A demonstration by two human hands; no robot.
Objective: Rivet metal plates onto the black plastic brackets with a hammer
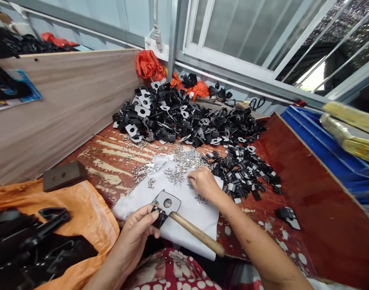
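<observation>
Left hand: the left hand is seen at the near edge of the worktable, thumb and fingers pinched on a black clip with a grey holed plate.
Held part: the plate is raised over the white sheet, tilted up and away from the thumb, hole facing the camera.
Right hand: the right hand is laid palm down on the far part of the sheet, fingers curled together into the scattered silver pins; whether a pin is pinched cannot be told.
Key relation: the held part lies toward the near edge and to the left of the right hand's fingers, near but apart; the left hand is the nearer one, already on it.
Hammer: a wooden hammer handle is laid on the sheet, its long axis running from under the plate toward the near right edge.
Stock: small black clips are heaped just right of the right hand; a larger black pile is banked at the far edge.
Left side: a dark block is rested beside orange sacking.
</observation>
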